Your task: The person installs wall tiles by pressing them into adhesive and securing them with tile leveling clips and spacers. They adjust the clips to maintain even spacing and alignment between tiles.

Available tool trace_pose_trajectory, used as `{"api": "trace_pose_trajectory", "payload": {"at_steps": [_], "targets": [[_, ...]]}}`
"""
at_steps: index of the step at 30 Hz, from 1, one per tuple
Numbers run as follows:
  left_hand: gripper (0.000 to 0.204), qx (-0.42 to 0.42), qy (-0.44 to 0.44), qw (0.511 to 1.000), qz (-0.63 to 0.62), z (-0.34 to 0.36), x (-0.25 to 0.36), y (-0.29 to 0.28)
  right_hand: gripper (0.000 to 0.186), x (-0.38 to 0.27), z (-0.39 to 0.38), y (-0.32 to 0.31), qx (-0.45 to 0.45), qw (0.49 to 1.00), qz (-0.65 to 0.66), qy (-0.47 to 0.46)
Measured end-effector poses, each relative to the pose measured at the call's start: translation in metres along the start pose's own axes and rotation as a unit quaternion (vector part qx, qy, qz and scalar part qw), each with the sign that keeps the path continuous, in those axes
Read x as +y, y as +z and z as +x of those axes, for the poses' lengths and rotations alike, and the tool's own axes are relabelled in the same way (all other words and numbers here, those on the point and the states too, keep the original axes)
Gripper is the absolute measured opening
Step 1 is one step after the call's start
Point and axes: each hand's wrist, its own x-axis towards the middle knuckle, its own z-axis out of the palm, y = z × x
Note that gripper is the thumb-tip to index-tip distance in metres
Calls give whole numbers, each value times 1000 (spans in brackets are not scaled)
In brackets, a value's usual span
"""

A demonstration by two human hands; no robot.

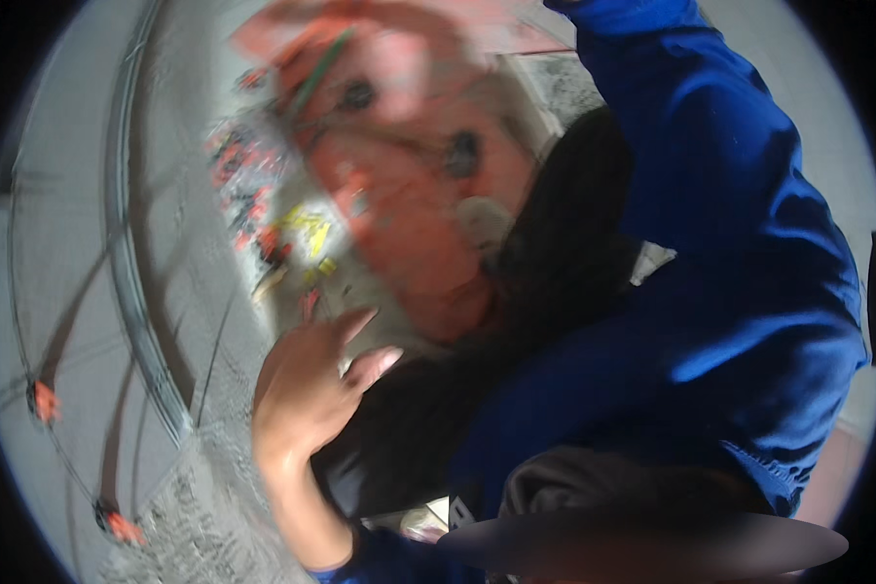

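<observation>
My left hand (307,394) is at the lower left, with its thumb and index finger spread apart. Nothing shows between them, and its other fingers are partly hidden. Just beyond the fingertips lies a small red piece (310,304), too blurred to name. Farther on are several yellow pieces (311,234) and a scatter of small red and black parts (248,219), some of them seemingly under clear plastic. My right arm, in a blue sleeve (696,117), reaches up to the top edge. The right hand lies outside the picture.
A large orange-red item (399,243), smeared by motion, lies ahead with dark round spots and a green strip (323,66) across it. Along the left wall run a grey conduit (119,195) and a thin cable bearing orange-and-black fittings (43,401). My dark-clothed leg (574,214) is alongside.
</observation>
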Motion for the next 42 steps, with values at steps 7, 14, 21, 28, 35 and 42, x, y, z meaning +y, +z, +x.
{"api": "trace_pose_trajectory", "payload": {"at_steps": [7,14,21,28,35,42], "targets": [[51,-16,34,999,-3,35,-9,-22,25,185,-277,-165,-59,806,-407,426],[55,33,14,999,-28,55,-31,-10,43,282,-452,-167,-261,743,-444,426],[57,-25,-69,997,22,69,-33,-17,31,227,-136,-36,-77,968,-189,143],[59,-5,-115,993,17,58,-33,-8,22,-50,31,139,-182,961,117,-174],[59,21,-108,993,36,42,-31,-4,19,-162,48,208,-196,944,137,-229],[57,69,-55,995,49,26,-23,-2,18,-171,53,226,-227,942,128,-210]]}}
